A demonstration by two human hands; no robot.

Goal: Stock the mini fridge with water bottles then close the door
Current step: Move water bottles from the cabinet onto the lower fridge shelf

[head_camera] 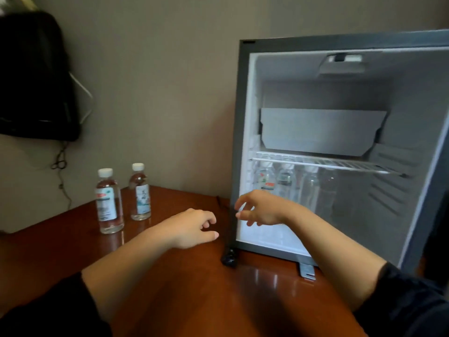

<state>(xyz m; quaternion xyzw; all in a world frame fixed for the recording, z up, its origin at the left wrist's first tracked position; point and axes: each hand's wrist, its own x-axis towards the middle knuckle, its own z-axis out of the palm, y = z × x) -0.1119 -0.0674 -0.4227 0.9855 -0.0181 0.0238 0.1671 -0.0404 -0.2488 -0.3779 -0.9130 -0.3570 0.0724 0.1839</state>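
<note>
The mini fridge [239, 132] stands open on the right of the wooden table [184, 288], its door swung out of view. Several water bottles [286, 183] stand in a row under its wire shelf [323, 162]. Two more bottles stand on the table at the left: a nearer one [108, 203] and a farther one [140, 193], both upright with white caps. My left hand [194, 228] hovers over the table with loosely curled fingers, holding nothing. My right hand [260, 207] is at the fridge's lower left opening, fingers loose and empty.
A dark television [34, 79] hangs on the wall at upper left, with cables trailing down beneath it. A black cable plug [228, 257] lies at the fridge's front left corner. A metal bracket [307, 271] sticks out under the fridge.
</note>
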